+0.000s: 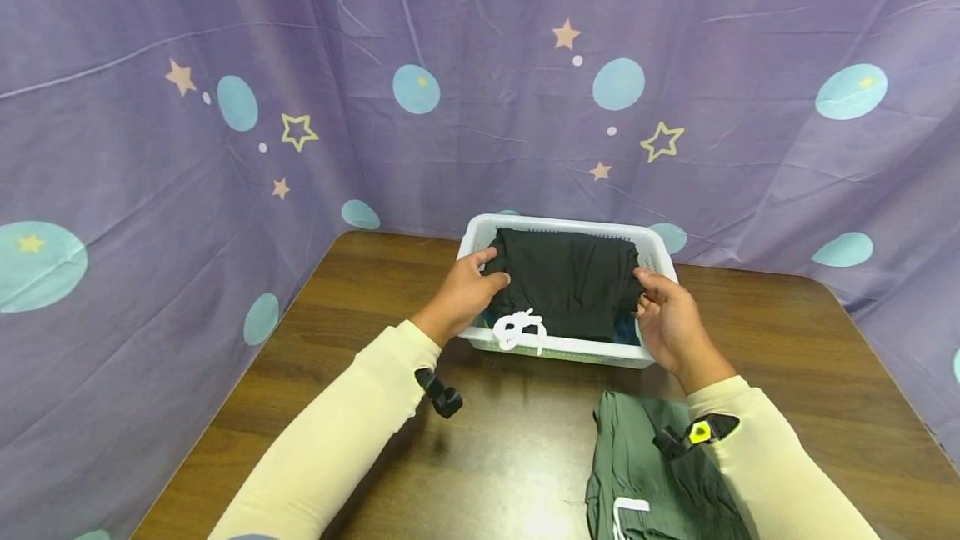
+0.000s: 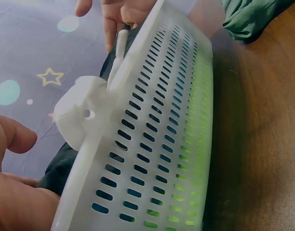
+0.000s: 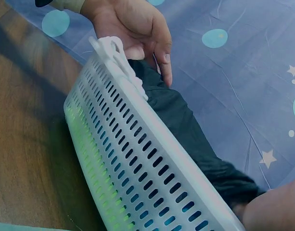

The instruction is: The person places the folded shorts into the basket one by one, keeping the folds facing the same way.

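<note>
A folded black drawstring garment (image 1: 570,282), pants or shorts, lies in a white plastic basket (image 1: 600,350). Its white drawstring (image 1: 517,328) hangs over the basket's front rim. At the garment's left edge is my left hand (image 1: 467,290), thumb apart from the fingers, fingertips touching the cloth. Across from it, my right hand (image 1: 671,319) touches the right edge, its thumb also standing apart in the left wrist view. Through the basket's slotted side, blue and green layers (image 2: 186,144) show low down, mostly hidden under the black cloth.
A folded dark green garment (image 1: 645,465) with a white drawstring lies on the wooden table (image 1: 480,457) at the front right, partly under my right forearm. Purple curtains (image 1: 495,148) with stars and dots stand behind and to the left, close behind the basket.
</note>
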`<control>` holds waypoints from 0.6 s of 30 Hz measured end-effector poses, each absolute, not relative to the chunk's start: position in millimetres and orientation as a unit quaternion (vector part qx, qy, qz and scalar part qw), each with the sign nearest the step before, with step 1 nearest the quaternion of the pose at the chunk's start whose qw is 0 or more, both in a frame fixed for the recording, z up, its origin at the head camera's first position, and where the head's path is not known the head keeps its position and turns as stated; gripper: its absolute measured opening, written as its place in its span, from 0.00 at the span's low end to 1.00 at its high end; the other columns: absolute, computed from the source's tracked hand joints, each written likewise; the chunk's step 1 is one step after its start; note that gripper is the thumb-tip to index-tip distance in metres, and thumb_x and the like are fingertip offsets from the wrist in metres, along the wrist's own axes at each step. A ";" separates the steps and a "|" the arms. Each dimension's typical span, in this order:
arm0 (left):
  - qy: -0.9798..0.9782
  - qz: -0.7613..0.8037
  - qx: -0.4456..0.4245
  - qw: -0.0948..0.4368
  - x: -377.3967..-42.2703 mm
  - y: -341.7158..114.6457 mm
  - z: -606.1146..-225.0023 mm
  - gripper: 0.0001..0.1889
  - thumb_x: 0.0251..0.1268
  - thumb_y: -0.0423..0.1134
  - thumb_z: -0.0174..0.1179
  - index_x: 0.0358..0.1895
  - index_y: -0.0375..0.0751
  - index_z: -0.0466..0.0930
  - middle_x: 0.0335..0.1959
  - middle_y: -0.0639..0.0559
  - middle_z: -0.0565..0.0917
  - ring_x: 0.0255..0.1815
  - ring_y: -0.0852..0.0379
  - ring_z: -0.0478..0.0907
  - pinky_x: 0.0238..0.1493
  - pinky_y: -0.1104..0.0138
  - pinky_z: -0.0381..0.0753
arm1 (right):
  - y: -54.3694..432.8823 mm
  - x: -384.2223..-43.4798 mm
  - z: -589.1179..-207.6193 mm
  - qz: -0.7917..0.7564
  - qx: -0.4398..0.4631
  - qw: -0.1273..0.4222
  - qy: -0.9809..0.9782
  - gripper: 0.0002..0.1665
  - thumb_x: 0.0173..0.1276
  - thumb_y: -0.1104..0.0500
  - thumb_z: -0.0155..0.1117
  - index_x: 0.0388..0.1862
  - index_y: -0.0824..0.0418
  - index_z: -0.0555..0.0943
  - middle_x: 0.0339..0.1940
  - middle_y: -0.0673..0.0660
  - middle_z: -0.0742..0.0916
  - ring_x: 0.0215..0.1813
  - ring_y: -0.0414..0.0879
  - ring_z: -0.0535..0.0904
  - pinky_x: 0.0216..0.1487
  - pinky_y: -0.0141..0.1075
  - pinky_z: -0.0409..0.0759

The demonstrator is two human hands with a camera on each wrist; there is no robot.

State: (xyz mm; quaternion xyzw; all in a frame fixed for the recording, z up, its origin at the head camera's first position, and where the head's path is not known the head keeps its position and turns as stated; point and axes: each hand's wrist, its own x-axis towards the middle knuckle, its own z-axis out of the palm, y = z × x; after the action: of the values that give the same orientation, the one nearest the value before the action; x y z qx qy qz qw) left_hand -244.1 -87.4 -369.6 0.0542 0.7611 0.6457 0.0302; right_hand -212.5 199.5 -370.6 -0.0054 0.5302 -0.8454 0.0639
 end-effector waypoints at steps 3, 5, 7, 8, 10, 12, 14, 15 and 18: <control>0.764 0.642 0.052 0.036 -243.3 -88.4 -370.0 0.36 0.65 0.29 0.58 0.76 0.26 0.60 0.79 0.35 0.59 0.80 0.46 0.50 0.77 0.54 0.55 | 200.0 -211.6 -369.1 -0.837 0.015 0.078 0.541 0.28 0.81 0.57 0.38 0.75 0.62 0.51 0.71 0.53 0.62 0.75 0.48 0.53 0.75 0.35 0.51; 0.763 0.643 0.055 0.035 -243.3 -88.3 -370.5 0.35 0.64 0.29 0.58 0.76 0.26 0.61 0.78 0.34 0.60 0.79 0.44 0.52 0.76 0.54 0.56 | 200.6 -211.3 -369.0 -0.833 0.026 0.078 0.547 0.27 0.81 0.57 0.39 0.74 0.60 0.54 0.70 0.53 0.63 0.73 0.48 0.53 0.74 0.36 0.50; 0.761 0.645 0.060 0.033 -243.5 -88.1 -371.1 0.34 0.64 0.28 0.58 0.75 0.27 0.62 0.78 0.34 0.61 0.79 0.44 0.53 0.76 0.54 0.57 | 201.1 -211.0 -368.9 -0.829 0.031 0.075 0.553 0.22 0.81 0.57 0.40 0.70 0.57 0.60 0.67 0.52 0.65 0.69 0.46 0.55 0.72 0.38 0.49; 0.761 0.645 0.063 0.031 -243.7 -88.1 -371.3 0.34 0.64 0.28 0.58 0.75 0.27 0.63 0.78 0.35 0.61 0.79 0.44 0.52 0.77 0.54 0.56 | 201.5 -210.8 -369.1 -0.828 0.032 0.073 0.555 0.19 0.80 0.57 0.40 0.66 0.55 0.62 0.66 0.51 0.66 0.69 0.46 0.55 0.72 0.39 0.49; 0.761 0.645 0.067 0.030 -244.0 -88.2 -371.7 0.33 0.64 0.27 0.58 0.74 0.28 0.65 0.78 0.36 0.62 0.80 0.44 0.51 0.77 0.53 0.55 | 202.4 -209.5 -369.1 -0.823 0.029 0.069 0.563 0.15 0.80 0.57 0.40 0.62 0.52 0.65 0.67 0.51 0.65 0.73 0.47 0.52 0.74 0.41 0.43; 0.761 0.644 0.066 0.030 -244.0 -88.7 -371.9 0.33 0.64 0.27 0.58 0.75 0.30 0.66 0.78 0.37 0.62 0.80 0.43 0.50 0.77 0.52 0.55 | 203.3 -208.0 -369.0 -0.820 0.031 0.067 0.567 0.14 0.79 0.57 0.40 0.60 0.50 0.66 0.68 0.50 0.64 0.75 0.46 0.47 0.75 0.40 0.39; 0.764 0.641 0.062 0.031 -243.3 -89.5 -371.0 0.33 0.65 0.28 0.58 0.75 0.31 0.66 0.78 0.38 0.61 0.81 0.42 0.49 0.76 0.51 0.56 | 204.3 -206.7 -368.8 -0.818 0.029 0.066 0.571 0.15 0.79 0.56 0.39 0.60 0.48 0.67 0.68 0.50 0.63 0.76 0.46 0.44 0.76 0.40 0.37; 0.766 0.639 0.059 0.031 -242.9 -90.0 -370.8 0.32 0.65 0.28 0.58 0.75 0.32 0.67 0.78 0.38 0.61 0.81 0.42 0.49 0.76 0.51 0.56 | 204.6 -205.9 -368.6 -0.816 0.027 0.065 0.573 0.15 0.79 0.56 0.39 0.60 0.48 0.67 0.67 0.50 0.62 0.77 0.46 0.43 0.76 0.39 0.36; 0.770 0.634 0.054 0.029 -241.0 -90.7 -369.8 0.32 0.65 0.29 0.59 0.74 0.34 0.68 0.78 0.37 0.61 0.79 0.40 0.52 0.76 0.50 0.57 | 206.8 -204.1 -368.3 -0.814 0.024 0.066 0.577 0.16 0.79 0.57 0.38 0.59 0.45 0.68 0.73 0.54 0.58 0.77 0.47 0.38 0.77 0.41 0.34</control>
State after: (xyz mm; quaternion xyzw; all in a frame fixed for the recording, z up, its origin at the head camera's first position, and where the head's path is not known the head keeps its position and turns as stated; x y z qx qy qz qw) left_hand -241.0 -90.7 -369.8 0.0543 0.7705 0.6345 0.0289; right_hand -204.1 206.8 -368.3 0.0243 0.5767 -0.8140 0.0658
